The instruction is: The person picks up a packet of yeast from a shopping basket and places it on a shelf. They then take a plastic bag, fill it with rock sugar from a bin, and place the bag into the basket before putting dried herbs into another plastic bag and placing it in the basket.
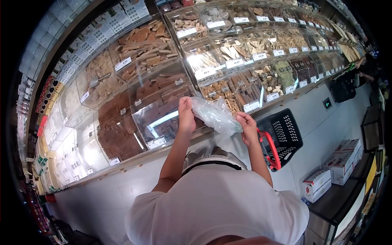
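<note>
Bag (214,115) pinched at either end by our left hand (186,116) and right hand (248,129), we seem to be opening it, which likely calls for parting its layers.

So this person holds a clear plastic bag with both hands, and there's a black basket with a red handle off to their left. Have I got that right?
Not quite: the head view shows the black basket with its red handle off to the right. Both hands do hold the clear plastic bag.
</note>
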Demonstrator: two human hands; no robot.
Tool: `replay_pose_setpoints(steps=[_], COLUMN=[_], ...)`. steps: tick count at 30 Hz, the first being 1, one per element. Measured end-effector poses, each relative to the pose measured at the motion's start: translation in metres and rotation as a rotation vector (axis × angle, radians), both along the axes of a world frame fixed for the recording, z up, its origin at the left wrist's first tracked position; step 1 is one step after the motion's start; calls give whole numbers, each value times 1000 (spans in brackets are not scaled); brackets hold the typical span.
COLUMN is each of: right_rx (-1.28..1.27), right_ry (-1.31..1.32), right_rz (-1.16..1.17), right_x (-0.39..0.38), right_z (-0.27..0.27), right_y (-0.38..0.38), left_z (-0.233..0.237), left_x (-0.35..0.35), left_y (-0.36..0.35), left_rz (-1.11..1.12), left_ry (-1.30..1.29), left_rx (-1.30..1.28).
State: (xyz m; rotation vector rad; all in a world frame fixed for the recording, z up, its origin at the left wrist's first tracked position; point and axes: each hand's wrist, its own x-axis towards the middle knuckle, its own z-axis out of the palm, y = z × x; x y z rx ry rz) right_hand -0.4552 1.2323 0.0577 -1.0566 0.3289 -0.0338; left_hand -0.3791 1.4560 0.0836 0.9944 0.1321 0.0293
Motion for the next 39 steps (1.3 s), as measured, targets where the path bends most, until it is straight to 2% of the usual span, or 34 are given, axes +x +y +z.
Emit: replay_pose_setpoints(steps=[3, 6, 9, 10, 15, 22, 28, 31, 34, 37, 39], right_rx=[245, 438, 393, 257, 299, 195, 257, 429, 369, -159, -185], right_ry=[-44, -45, -5, 64, 48, 10, -35, -77, -144, -151, -50], right_rz=[-16, 9, 146, 107, 23, -156, -190, -102, 45, 109, 95], right_x=[-1, -10, -20, -21, -10, 14, 26, 17, 3, -1, -2], right_z=[-23, -4, 10, 8, -19, -6, -3, 16, 24, 13, 9], right_y=[-16, -16, -6, 1, 0, -25, -37, -34, -30, -26, -28], left_z=[1, 2, 6, 1, -6, 5, 1, 1, -3, -7, -7], left_x=[5, 9, 1, 1, 5, 10, 10, 7, 0, -4, -8], left_y=[-4, -9, -17, -20, -10, 13, 22, 21, 20, 20, 20], left_rz=[46, 80, 0, -22, -2, 50, 31, 5, -32, -70, -95], left_ry=[-43, -73, -95, -85, -120, -167, -153, -157, -115, -95, -88], left_rx=[20, 87, 118, 126, 175, 320, 365, 322, 299, 318, 357])
